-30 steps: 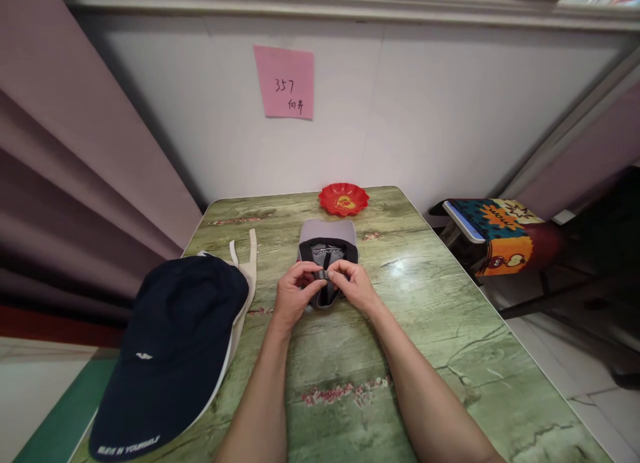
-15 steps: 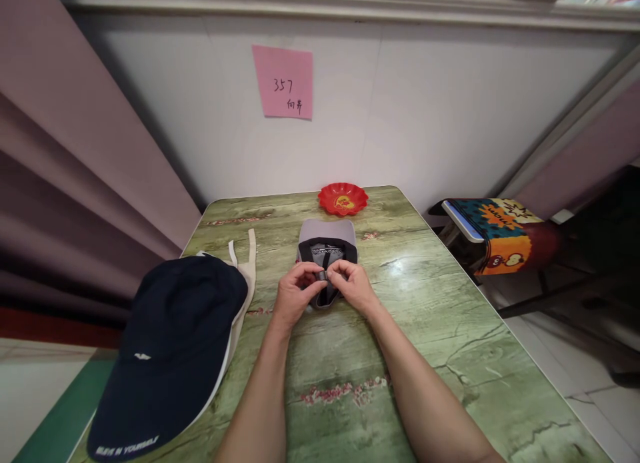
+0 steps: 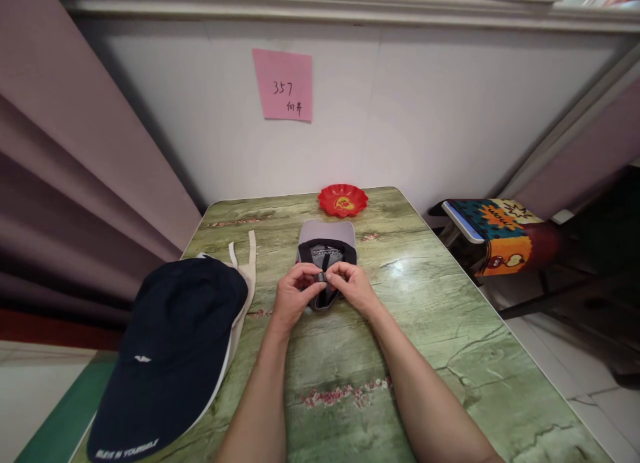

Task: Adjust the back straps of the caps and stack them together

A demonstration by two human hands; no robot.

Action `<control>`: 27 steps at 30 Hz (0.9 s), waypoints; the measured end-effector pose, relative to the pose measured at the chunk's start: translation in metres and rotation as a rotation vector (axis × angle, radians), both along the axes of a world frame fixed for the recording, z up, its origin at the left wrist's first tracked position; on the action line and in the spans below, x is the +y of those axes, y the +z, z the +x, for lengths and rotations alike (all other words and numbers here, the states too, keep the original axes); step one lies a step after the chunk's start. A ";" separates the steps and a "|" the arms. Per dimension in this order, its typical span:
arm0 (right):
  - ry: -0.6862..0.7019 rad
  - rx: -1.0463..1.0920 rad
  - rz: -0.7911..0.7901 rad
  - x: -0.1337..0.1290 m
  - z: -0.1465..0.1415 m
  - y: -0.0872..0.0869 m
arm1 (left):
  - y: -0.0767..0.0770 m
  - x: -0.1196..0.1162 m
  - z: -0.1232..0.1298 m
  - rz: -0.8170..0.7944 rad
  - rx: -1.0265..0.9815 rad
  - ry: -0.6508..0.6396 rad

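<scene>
Fingers of our left hand (image 3: 296, 294) and right hand (image 3: 353, 288) pinch 1 dark strap (image 3: 321, 276) between them, tips nearly meeting over the open underside of the grey cap (image 3: 327, 231)! That cap lies upside down on the green worktop (image 3: 340, 350), its brim pointing away from us and its black inner band showing. Just beyond the brim sits the red scalloped dish (image 3: 343, 201), with a yellow design inside. Over on our left, we have the navy cap (image 3: 175, 343), white lettering along its brim, 2 pale ties (image 3: 253, 250) reaching out beside it. And up on the wall, 1 pink note (image 3: 283, 85) reads 357!
</scene>
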State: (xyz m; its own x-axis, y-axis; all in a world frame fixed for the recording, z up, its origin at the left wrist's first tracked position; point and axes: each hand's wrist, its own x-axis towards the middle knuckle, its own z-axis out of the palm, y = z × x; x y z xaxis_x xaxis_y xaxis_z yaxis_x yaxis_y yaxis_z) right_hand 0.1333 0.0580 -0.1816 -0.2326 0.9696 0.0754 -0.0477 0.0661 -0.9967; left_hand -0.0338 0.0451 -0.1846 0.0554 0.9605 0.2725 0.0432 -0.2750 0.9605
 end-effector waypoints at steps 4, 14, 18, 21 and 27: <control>-0.025 -0.056 0.052 0.000 -0.001 -0.001 | 0.000 0.000 0.001 -0.005 0.013 -0.017; 0.020 -0.039 0.063 0.000 0.002 -0.001 | 0.001 0.001 0.003 0.079 0.163 0.033; 0.034 0.047 0.068 0.000 0.002 -0.005 | 0.000 0.002 0.003 0.116 0.222 0.102; 0.072 0.082 0.061 0.001 0.002 -0.009 | -0.002 0.003 0.001 0.122 0.220 0.096; 0.026 0.046 0.106 0.002 0.002 -0.011 | -0.001 0.003 -0.005 0.101 0.167 0.034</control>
